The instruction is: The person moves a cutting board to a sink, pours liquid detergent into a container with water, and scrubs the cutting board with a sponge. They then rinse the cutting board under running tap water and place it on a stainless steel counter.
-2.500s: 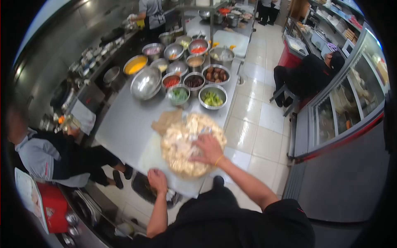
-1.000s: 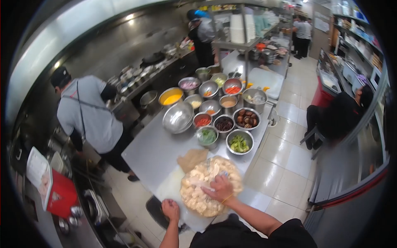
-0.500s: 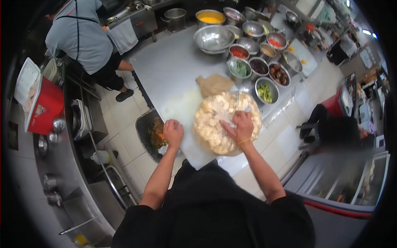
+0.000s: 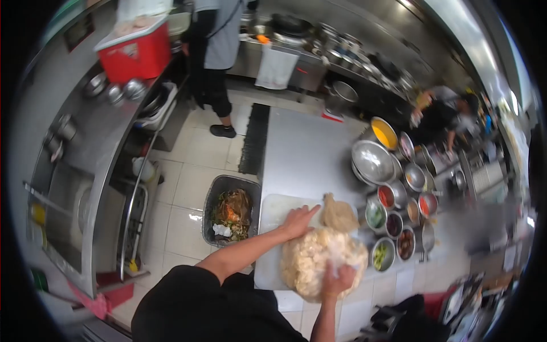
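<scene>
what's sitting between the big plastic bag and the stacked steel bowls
A tan bundle lies between the big plastic bag and the stacked steel bowls, with a bare strip of steel table before the bowls. The head view shows it.

The sole camera, head-worn, looks forward and steeply down, near the bag (image 4: pixel 310 262). Its wide, round-edged field reaches the far wall (image 4: pixel 390 25).

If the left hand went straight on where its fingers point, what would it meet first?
The left hand would probably meet the narrow end of the tan bag first, though the hand's height is unclear.
</scene>
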